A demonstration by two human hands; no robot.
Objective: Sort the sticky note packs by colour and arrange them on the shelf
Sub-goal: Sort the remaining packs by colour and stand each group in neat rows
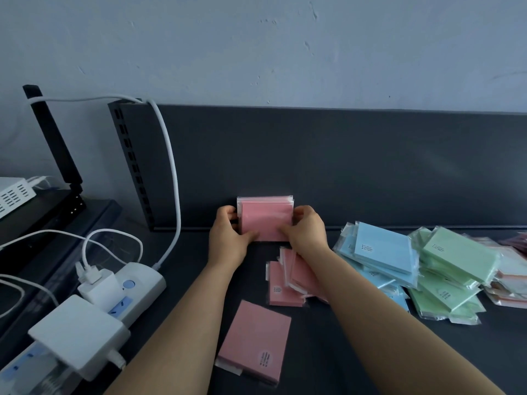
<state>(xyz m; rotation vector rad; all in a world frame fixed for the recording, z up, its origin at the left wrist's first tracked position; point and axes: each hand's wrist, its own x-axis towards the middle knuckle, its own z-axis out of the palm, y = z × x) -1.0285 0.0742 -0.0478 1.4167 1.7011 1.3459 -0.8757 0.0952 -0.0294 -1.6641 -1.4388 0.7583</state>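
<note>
A stack of pink sticky note packs (266, 216) stands upright against the dark back panel of the shelf (342, 166). My left hand (228, 235) grips its left edge and my right hand (306, 230) grips its right edge. Under my right forearm lie several more pink packs (285, 286). One pink pack (256, 340) lies flat nearer to me. To the right are heaps of blue packs (379, 252) and green packs (456, 260), with orange-pink packs (510, 289) at the far right edge.
The dark shelf surface (194, 266) carries a white power strip (137, 283) with plugged adapters (79, 334) and white cables (171, 172) on the left. A black router with an antenna (54, 143) and a white box (14, 195) sit further left.
</note>
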